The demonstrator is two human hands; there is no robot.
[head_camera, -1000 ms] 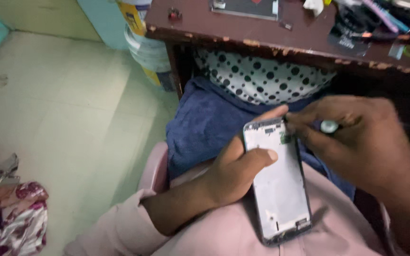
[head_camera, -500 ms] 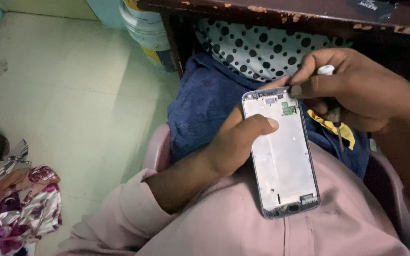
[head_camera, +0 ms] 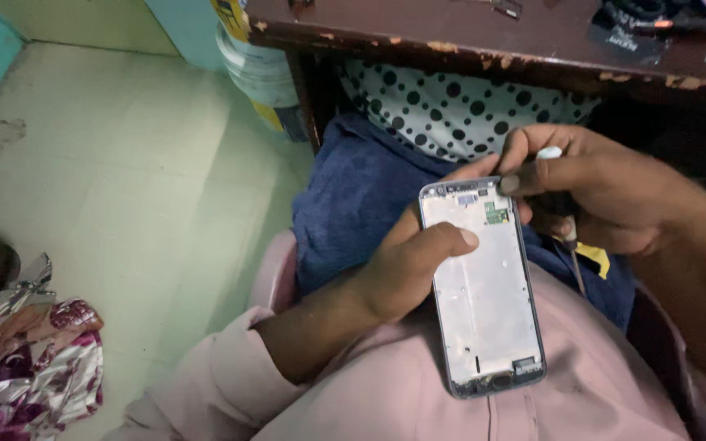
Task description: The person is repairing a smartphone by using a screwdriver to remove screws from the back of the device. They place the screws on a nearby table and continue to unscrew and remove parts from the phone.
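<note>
My left hand (head_camera: 406,265) grips an opened phone frame (head_camera: 488,302), silvery inside with a small green circuit piece near its top, resting on my lap in pink cloth. The thumb lies across the frame's left edge. My right hand (head_camera: 594,192) is closed around a small screwdriver (head_camera: 569,237) with a white cap; its shaft points downward beside the phone's upper right edge. One right fingertip touches the phone's top right corner.
A worn dark wooden table (head_camera: 467,37) stands just ahead, with small items on top. Under it hang a polka-dot cloth (head_camera: 459,110) and a blue cloth (head_camera: 353,196). A white bucket (head_camera: 259,73) stands on the pale floor. A patterned fabric heap (head_camera: 26,359) lies at left.
My right hand has turned the screwdriver from lying near the phone's top to pointing down beside its right edge. The view has shifted down, showing less of the tabletop.
</note>
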